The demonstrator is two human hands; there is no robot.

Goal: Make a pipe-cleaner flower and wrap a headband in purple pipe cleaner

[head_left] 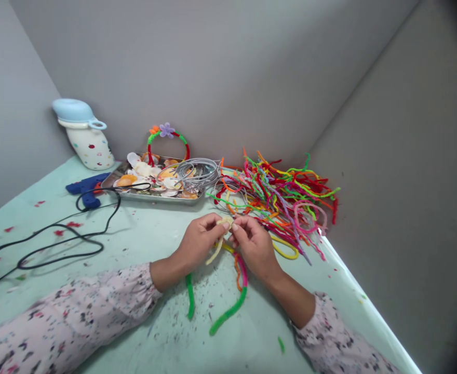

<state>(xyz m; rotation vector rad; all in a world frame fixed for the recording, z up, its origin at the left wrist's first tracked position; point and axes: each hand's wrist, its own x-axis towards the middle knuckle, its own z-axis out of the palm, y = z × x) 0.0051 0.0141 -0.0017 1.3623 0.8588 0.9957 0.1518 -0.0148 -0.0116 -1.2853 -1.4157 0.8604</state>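
Note:
Between my hands is a pale yellow pipe cleaner [214, 253], bunched at the top, with one loose tail hanging down. My left hand [201, 240] pinches it between thumb and fingers. From the other side my right hand [253, 244] is closed on the same bunched part, fingertips almost meeting the left ones. Below and partly behind my hands lies a curved band wrapped in pipe cleaners [232, 311], green at its ends with pink and yellow portions. A short orange pipe cleaner [238, 272] hangs beside the pink portion. My hands hide the band's upper middle.
A heap of coloured pipe cleaners [279, 192] lies back right. A metal tray [154, 198] holds shells, coiled wire [201, 174] and a flowered headband [187, 148]. Left of it are a blue glue gun [86, 186], its black cord [96, 250] and a white bottle [90, 148]. Scraps dot the table.

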